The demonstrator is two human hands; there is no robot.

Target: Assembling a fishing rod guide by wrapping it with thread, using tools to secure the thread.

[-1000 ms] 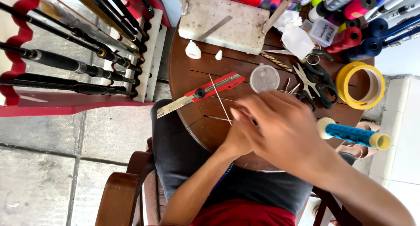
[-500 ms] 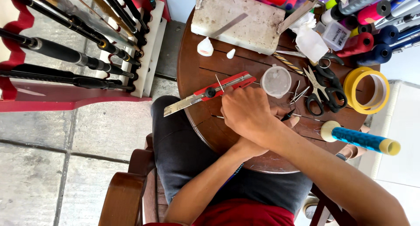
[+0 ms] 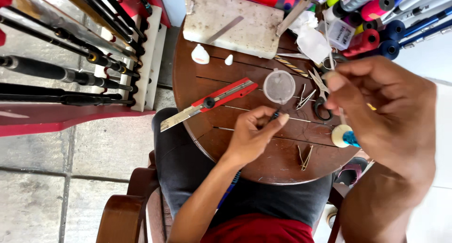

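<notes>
Your left hand (image 3: 252, 134) pinches a small dark piece (image 3: 274, 115) over the round wooden table (image 3: 197, 83) while your raised right hand (image 3: 386, 116) grips a thin strand, seemingly mid-threading; next calls for steady alignment; beyond lie one red utility knife (image 3: 212, 101), one clear lid (image 3: 279, 86), two white caps (image 3: 200, 54)

Red box cutter (image 3: 209, 103) at my 10 o'clock on round wood table (image 3: 278, 163), clear lid (image 3: 279, 86) at 12, white block (image 3: 230, 24) beyond, rod rack (image 3: 70, 73) w/ dark rods at 9.
</notes>
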